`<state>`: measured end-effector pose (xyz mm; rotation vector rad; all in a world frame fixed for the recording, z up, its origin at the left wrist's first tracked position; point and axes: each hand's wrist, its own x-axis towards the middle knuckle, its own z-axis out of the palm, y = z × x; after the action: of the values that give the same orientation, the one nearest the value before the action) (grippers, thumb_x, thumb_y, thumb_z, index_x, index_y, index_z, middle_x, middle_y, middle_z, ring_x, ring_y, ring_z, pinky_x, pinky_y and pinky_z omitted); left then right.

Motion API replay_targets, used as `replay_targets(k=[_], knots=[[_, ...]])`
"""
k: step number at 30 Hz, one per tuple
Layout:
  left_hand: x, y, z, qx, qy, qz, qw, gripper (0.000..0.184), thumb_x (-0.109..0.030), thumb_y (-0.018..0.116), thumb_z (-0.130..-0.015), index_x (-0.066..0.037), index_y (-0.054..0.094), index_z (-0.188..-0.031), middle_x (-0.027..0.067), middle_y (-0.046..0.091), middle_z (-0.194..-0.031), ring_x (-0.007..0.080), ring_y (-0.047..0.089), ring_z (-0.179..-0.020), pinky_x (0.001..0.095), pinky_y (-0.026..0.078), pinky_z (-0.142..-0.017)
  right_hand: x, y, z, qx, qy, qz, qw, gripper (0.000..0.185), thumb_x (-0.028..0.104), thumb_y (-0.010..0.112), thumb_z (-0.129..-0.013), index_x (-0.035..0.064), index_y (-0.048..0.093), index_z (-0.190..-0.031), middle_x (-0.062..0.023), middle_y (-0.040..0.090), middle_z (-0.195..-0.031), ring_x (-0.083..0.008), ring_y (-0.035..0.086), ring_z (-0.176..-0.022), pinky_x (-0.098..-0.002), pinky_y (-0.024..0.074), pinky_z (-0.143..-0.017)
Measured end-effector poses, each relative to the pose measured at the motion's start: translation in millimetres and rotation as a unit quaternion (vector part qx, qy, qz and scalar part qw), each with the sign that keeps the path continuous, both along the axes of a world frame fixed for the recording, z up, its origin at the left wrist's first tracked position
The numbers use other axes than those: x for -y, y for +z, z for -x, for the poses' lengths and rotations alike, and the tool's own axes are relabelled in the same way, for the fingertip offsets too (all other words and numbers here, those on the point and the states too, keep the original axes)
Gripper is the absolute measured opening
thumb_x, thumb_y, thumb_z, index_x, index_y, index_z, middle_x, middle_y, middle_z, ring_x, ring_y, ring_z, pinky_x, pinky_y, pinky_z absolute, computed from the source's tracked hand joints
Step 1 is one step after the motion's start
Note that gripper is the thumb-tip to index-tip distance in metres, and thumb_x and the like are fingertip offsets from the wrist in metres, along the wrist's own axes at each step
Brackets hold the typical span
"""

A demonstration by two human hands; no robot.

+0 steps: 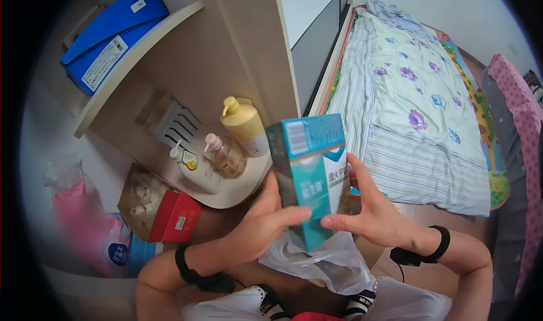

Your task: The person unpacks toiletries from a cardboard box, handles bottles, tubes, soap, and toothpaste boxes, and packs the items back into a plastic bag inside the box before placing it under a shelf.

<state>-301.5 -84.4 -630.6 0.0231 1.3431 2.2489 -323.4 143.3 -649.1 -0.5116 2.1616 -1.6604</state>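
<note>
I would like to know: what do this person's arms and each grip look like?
The left grip and right grip wear no gloves; no sleeve shows on either forearm. Each wrist has a black band with a dark piece attached. A thin dark cable hangs beside the right one.

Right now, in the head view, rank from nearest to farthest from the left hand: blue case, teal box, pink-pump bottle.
From the left hand:
1. Teal box: touching it, held between both hands.
2. Pink-pump bottle: on the lower shelf, up and left in view.
3. Blue case: on the upper shelf, far upper left.
</note>
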Motion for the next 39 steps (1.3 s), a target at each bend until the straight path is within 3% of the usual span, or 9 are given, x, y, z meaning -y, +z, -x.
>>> replay_targets(k=[3, 7, 13, 19, 20, 22, 25, 29, 39], knots=[[5.9, -18.4, -5.1, -0.063, -0.098, 0.105, 0.988, 0.088, 0.009, 0.057, -0.089, -0.007, 0.004, -0.158, 0.0112, 0.024, -0.159, 0.0226, 0.029, -0.148, 0.0430, 0.027, -0.121, 0.9, -8.0, -3.2, -0.019, 0.019, -0.001, 1.000, 0.131, 0.047, 0.088, -0.073, -0.0126, 0.002, -0.153, -0.0314, 0.023, -0.155, -0.0375, 0.021, -0.149, -0.0426, 0.0219, -0.121], [7.9, -20.6, -5.4, -0.078, -0.110, 0.082, 0.987, 0.088, 0.008, 0.061, -0.090, -0.005, 0.005, -0.158, 0.0110, 0.025, -0.159, 0.0221, 0.027, -0.148, 0.0419, 0.025, -0.121, -3.4, -5.3, -4.6, -0.020, 0.014, -0.014, 1.000, 0.136, 0.049, 0.089, -0.071, -0.0147, 0.001, -0.152, -0.0321, 0.019, -0.157, -0.0376, 0.017, -0.151, -0.0417, 0.0194, -0.122], [6.4, -8.1, 1.5, -0.123, -0.095, 0.086, 0.984, 0.083, 0.003, 0.062, -0.093, -0.005, 0.010, -0.158, 0.0101, 0.026, -0.155, 0.0225, 0.030, -0.145, 0.0417, 0.039, -0.115, -3.6, -2.4, -4.6, -0.001, -0.041, -0.020, 0.999, 0.128, 0.045, 0.087, -0.075, -0.0070, 0.002, -0.156, -0.0292, 0.025, -0.151, -0.0362, 0.031, -0.143, -0.0469, 0.0273, -0.118], [6.3, -11.9, 7.5, -0.177, -0.102, 0.112, 0.973, 0.090, -0.008, 0.074, -0.091, -0.006, 0.014, -0.158, 0.0128, 0.026, -0.157, 0.0207, 0.034, -0.141, 0.0390, 0.045, -0.108, -7.0, 6.4, 3.6, 0.215, 0.002, 0.277, 0.937, 0.100, 0.048, 0.068, -0.091, 0.0070, 0.007, -0.159, -0.0191, 0.027, -0.152, -0.0305, 0.038, -0.139, -0.0469, 0.0409, -0.108], [4.8, -16.7, 5.6, -0.159, -0.083, 0.137, 0.974, 0.090, -0.012, 0.076, -0.090, -0.005, 0.017, -0.157, 0.0127, 0.030, -0.154, 0.0198, 0.038, -0.138, 0.0379, 0.046, -0.105, -1.7, 12.1, -0.7, 0.199, 0.012, 0.308, 0.930, 0.082, 0.049, 0.054, -0.098, 0.0065, 0.017, -0.157, -0.0146, 0.037, -0.149, -0.0280, 0.045, -0.134, -0.0443, 0.0439, -0.106], [2.0, -27.9, 0.6, -0.122, -0.042, 0.186, 0.974, 0.089, -0.019, 0.079, -0.088, -0.003, 0.023, -0.155, 0.0127, 0.040, -0.150, 0.0181, 0.046, -0.131, 0.0356, 0.050, -0.100, -7.7, 8.2, -1.7, 0.289, 0.016, 0.323, 0.901, 0.074, 0.050, 0.050, -0.100, 0.0058, 0.027, -0.154, -0.0143, 0.046, -0.143, -0.0264, 0.051, -0.129, -0.0425, 0.0453, -0.105], [7.6, -24.8, 9.8, -0.004, -0.195, 0.136, 0.971, 0.080, -0.025, 0.081, -0.087, -0.003, 0.036, -0.149, 0.0094, 0.055, -0.137, 0.0162, 0.056, -0.118, 0.0325, 0.052, -0.093, -10.4, 8.2, -6.3, 0.346, -0.002, 0.297, 0.890, 0.064, 0.049, 0.043, -0.103, 0.0041, 0.040, -0.149, -0.0155, 0.055, -0.138, -0.0245, 0.059, -0.118, -0.0393, 0.0462, -0.104], [5.3, -20.0, -0.5, -0.025, -0.068, 0.120, 0.990, 0.066, -0.024, 0.081, -0.087, -0.003, 0.047, -0.139, 0.0070, 0.061, -0.127, 0.0147, 0.060, -0.112, 0.0289, 0.053, -0.091, -12.2, -0.3, -2.4, 0.330, 0.001, 0.262, 0.907, 0.063, 0.048, 0.040, -0.105, 0.0042, 0.038, -0.150, -0.0147, 0.051, -0.144, -0.0238, 0.057, -0.122, -0.0389, 0.0435, -0.108], [13.8, -8.7, 6.6, -0.081, 0.007, 0.118, 0.990, 0.083, -0.013, 0.079, -0.084, -0.004, 0.028, -0.149, 0.0114, 0.049, -0.137, 0.0210, 0.047, -0.131, 0.0377, 0.041, -0.109, -4.4, -11.9, 4.5, 0.325, 0.040, 0.212, 0.921, 0.058, 0.048, 0.036, -0.107, 0.0102, 0.039, -0.151, -0.0105, 0.054, -0.142, -0.0211, 0.055, -0.126, -0.0404, 0.0446, -0.106]])
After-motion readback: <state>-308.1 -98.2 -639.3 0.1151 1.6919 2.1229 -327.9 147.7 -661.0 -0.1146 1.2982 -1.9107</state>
